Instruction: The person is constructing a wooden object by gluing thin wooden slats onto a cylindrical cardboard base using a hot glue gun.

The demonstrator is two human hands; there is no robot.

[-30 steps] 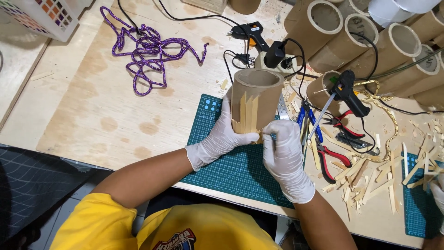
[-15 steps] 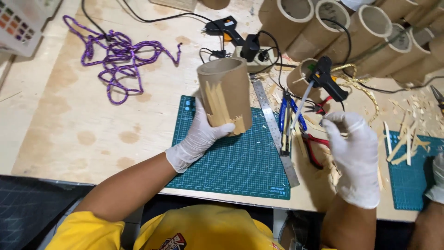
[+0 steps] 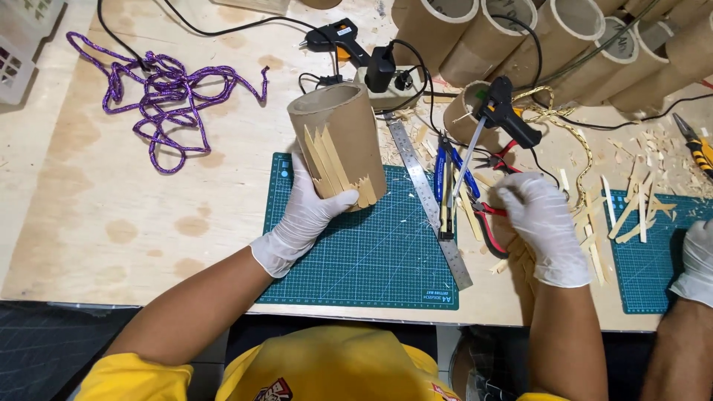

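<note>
My left hand (image 3: 306, 217), in a white glove, grips a brown cardboard tube (image 3: 336, 122) that stands tilted on the green cutting mat (image 3: 371, 256). Thin wooden sticks (image 3: 333, 167) are stuck side by side on the tube's near face, under my thumb. My right hand (image 3: 544, 234), also gloved, lies palm down to the right of the mat. Its fingertips rest at the red-handled pliers (image 3: 486, 223) and a scatter of loose wooden sticks (image 3: 594, 223). Whatever is under its fingers is hidden.
A metal ruler (image 3: 427, 197) and a blue-handled tool (image 3: 444, 171) lie between my hands. A black glue gun (image 3: 505, 111) rests on a short tube (image 3: 464, 115); another glue gun (image 3: 338, 36) lies beyond. Several long tubes (image 3: 520, 30), purple rope (image 3: 160, 93), a co-worker's gloved hand (image 3: 694, 260).
My right hand has left the tube and moved right to the pliers and loose sticks. My left hand alone now holds the tube, tipped slightly.
</note>
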